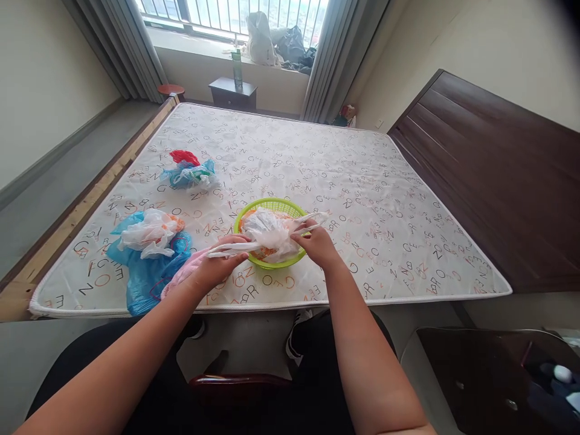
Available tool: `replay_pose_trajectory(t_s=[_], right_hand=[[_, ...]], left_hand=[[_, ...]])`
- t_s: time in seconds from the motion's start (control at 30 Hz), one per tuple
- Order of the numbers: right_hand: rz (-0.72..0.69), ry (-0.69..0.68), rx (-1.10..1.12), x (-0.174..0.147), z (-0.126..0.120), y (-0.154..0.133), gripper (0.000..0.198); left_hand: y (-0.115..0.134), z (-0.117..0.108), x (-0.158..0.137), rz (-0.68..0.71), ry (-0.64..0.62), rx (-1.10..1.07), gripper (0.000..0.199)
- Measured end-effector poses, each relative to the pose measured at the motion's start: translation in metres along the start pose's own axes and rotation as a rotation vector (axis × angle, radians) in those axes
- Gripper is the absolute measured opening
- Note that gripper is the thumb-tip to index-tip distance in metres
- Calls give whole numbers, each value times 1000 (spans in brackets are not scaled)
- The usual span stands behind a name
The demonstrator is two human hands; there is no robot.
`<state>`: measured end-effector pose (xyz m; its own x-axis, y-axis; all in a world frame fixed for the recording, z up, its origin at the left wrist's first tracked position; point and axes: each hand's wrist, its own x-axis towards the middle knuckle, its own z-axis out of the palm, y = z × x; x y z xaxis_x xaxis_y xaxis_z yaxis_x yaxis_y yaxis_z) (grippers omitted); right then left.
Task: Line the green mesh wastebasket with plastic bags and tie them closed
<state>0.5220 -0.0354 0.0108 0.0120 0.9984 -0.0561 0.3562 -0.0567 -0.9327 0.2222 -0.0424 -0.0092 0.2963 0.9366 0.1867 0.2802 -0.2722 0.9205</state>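
Note:
A white plastic bag (267,228) is stretched between my two hands, its middle bunched over a green plastic basket (276,264). My left hand (224,261) is closed on one of the bag's handles at the basket's left side. At the right rim, my right hand (315,243) pinches the other handle between thumb and fingers. Something orange shows inside the basket under the bag; its kind is hidden. Beside my left forearm lie a pink cloth-like item (188,270) and a blue plastic bag (147,281), with a crumpled white bag (151,232) on top.
The basket stands on a letter-printed mattress (362,199). Farther back on it lies a pile of blue and red bags (188,172). A dark headboard (489,163) rises at the right. Past the far edge are a nightstand (233,90) with a bottle (237,66) and a red stool (171,89).

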Motion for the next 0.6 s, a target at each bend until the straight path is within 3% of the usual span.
replay_pose_trajectory(t_s=[0.1,0.23,0.43,0.5,0.6], right_hand=[[-65,113,148,1,-3,-7,32],[-172,198,365,-1,-8,-21,35],[-199,64,421,-9,1,-42,35],[-199,-15,414,-12,9,-48,36],[-255,-128,377,-17,19,-56,38]], left_hand=[[6,2,3,120,-42,151,40],[3,8,3,221,93,304,66],[2,16,3,169,130,90,114],[7,18,4,89,151,69,109],[14,17,6,-68,199,134,68]])
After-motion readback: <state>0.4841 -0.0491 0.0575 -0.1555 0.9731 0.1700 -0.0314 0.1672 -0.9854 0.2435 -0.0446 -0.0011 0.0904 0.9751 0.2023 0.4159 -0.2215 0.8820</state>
